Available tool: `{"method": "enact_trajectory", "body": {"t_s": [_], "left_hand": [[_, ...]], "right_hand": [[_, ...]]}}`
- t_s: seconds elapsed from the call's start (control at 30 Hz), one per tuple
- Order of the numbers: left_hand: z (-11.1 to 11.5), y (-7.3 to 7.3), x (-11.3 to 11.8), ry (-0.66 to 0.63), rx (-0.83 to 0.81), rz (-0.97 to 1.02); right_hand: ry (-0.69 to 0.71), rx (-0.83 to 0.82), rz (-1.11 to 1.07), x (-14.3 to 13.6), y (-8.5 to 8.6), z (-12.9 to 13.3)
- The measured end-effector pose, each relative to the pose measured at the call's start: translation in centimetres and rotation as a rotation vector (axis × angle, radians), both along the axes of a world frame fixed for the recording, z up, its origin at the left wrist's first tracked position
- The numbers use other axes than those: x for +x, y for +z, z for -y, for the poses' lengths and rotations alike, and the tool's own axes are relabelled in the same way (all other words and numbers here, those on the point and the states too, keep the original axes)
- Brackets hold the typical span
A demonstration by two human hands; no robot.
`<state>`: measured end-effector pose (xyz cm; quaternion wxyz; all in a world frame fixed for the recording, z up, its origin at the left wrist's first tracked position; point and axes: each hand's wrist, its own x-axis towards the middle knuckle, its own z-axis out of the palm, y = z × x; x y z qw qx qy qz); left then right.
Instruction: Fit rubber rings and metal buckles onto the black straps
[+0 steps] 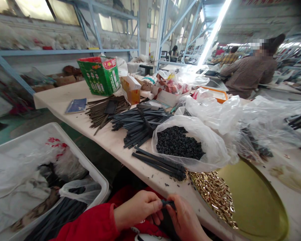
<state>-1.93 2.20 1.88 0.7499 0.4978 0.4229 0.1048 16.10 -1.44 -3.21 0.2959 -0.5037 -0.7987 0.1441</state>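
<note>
Low in the view, my left hand (140, 208) pinches one end of a small dark strap piece (167, 203) between thumb and fingers. My right hand (184, 217) grips the same piece from the other side, close to my left hand. Past the hands, a few black straps (160, 164) lie at the table edge, gold pieces at their right ends. Behind them an open plastic bag (215, 152) holds small black loops (178, 142). A gold-coloured tray (261, 201) with many gold metal buckles (215, 192) stands at the right.
Bundles of dark straps (137, 120), a blue booklet (76, 105), a green box (99, 77) and clear plastic bags (215, 110) cover the table. A white bin (104, 187) stands at the left. Another person (252, 73) sits at the back right.
</note>
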Motion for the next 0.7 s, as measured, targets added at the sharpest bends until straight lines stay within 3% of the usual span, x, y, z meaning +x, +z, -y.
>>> {"method": "enact_trajectory", "body": {"t_s": [0.17,0.47,0.7], "left_hand": [[0.0,-0.8,-0.2,0.073,-0.111,0.051],[-0.5,-0.8,-0.7,0.167,-0.276,0.143],[-0.5,-1.3,0.5,0.141,-0.128,0.016]], "right_hand": [[0.094,-0.024,-0.011,-0.4,0.0,0.5],[0.076,-0.169,-0.003,-0.1,-0.1,0.3],[0.117,-0.311,-0.199,-0.8,-0.5,0.9]]}}
